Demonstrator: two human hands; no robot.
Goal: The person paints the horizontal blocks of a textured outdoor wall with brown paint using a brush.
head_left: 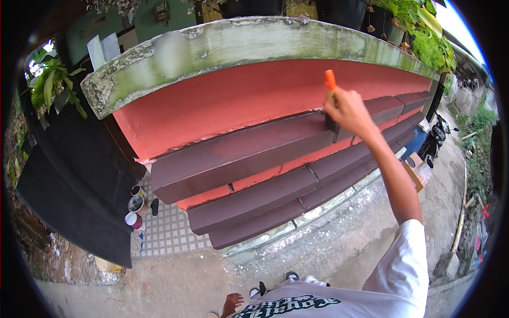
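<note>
My right hand [347, 108] is stretched forward and closed round a paintbrush. The brush's orange handle [330, 79] points up, and its dark head [332, 125] is down at the brown ledge [244, 140], against the front edge near a joint. Behind the ledge rises the salmon-pink wall face [222, 100]. Low by my body, my left hand [232, 303] has its fingers curled; I cannot make out whether anything is in it.
Further brown steps [260, 199] run below the ledge. Paint tins [134, 220] stand on the tiles at left, near a black gate [74, 180]. A mossy coping [238, 42] tops the wall. At right are a cardboard box [413, 175] and a motorbike [439, 135].
</note>
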